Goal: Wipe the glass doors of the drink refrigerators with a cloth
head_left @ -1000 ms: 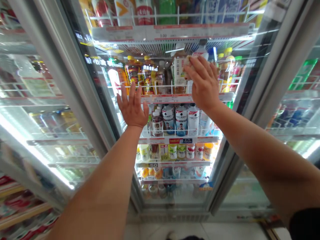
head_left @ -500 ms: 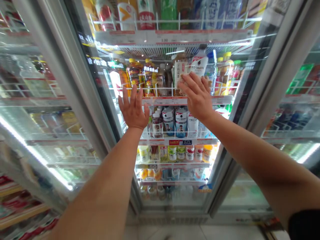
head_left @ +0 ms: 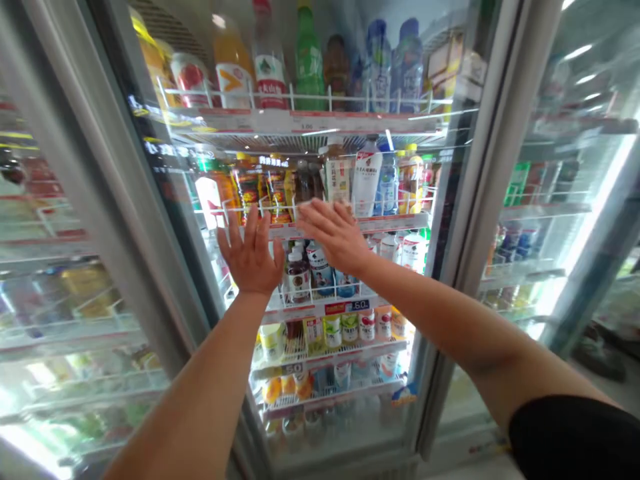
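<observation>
Right hand (head_left: 334, 233), flat over cloth (head_left: 349, 209) on glass door (head_left: 350, 443), has slid nearer the spread left hand (head_left: 251, 255).

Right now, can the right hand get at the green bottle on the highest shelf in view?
Probably not: the right hand appears flat against the glass door, which looks closed, and the green bottle stands behind that glass.

Smooth, glossy, light-streaked glass door (head_left: 345, 437); L metal frame (head_left: 119, 173) & R metal frame (head_left: 493, 167), dull satin finish; far side, shiny, see-through plastic btls (head_left: 309, 63) w/ smooth labels (head_left: 367, 175); near R, matt cloth sleeve (head_left: 570, 433).
</observation>
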The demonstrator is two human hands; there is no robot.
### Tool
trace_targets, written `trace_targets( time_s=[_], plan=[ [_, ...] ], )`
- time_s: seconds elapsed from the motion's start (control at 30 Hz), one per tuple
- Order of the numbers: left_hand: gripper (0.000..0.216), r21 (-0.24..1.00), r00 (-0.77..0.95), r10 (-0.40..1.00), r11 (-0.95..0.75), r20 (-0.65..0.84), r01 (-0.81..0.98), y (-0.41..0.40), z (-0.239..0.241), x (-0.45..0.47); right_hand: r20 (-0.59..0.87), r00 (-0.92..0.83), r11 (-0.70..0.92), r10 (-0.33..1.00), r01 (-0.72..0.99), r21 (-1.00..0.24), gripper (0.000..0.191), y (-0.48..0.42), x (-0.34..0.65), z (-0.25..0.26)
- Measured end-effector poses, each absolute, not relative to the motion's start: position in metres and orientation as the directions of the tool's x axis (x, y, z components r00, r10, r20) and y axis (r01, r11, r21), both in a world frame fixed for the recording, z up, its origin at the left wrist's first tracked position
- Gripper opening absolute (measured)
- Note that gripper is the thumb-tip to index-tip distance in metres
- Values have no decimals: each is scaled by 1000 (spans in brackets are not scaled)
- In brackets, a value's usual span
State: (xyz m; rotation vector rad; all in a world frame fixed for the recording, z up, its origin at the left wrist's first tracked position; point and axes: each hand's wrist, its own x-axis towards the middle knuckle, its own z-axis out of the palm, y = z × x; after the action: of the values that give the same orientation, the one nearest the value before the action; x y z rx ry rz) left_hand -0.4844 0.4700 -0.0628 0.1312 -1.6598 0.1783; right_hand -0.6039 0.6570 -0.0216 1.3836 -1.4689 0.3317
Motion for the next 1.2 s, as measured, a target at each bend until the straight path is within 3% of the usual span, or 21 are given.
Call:
trace_targets(
  time_s=[0.13,0.33,0.47,0.63,0.8,0.9,1.03,1.2],
  plan=[
    [58,-9,-96,0,996,995,-92,469,-62,-485,725,254,260,-640,-817,515,52,659,-603,-26],
    [69,-59,-94,52,996,994,-70,463,-65,-481,916,27,515,-401,-820,250,58,703,-625,-34],
    [74,-144,-116,146,989,982,21,472,-87,-476,837,51,434,-545,-837,333,61,721,-627,-60],
    [83,-432,-155,473,870,867,237,518,-95,-488,873,26,306,-487,-931,199,70,699,-609,-71],
    [73,-424,-199,488,857,850,293,549,-77,-510,834,103,202,-542,-947,248,68,703,-610,-60],
    [66,-419,-268,467,881,843,218,545,-87,-509,827,93,354,-554,-873,335,59,741,-634,-55],
    [61,-429,-322,444,895,836,121,537,-118,-496,939,-151,693,-308,-712,113,60,784,-677,-64],
    [74,-448,-299,440,893,847,46,516,-102,-485,959,-154,726,-239,-684,71,61,783,-703,-89]
  ],
)
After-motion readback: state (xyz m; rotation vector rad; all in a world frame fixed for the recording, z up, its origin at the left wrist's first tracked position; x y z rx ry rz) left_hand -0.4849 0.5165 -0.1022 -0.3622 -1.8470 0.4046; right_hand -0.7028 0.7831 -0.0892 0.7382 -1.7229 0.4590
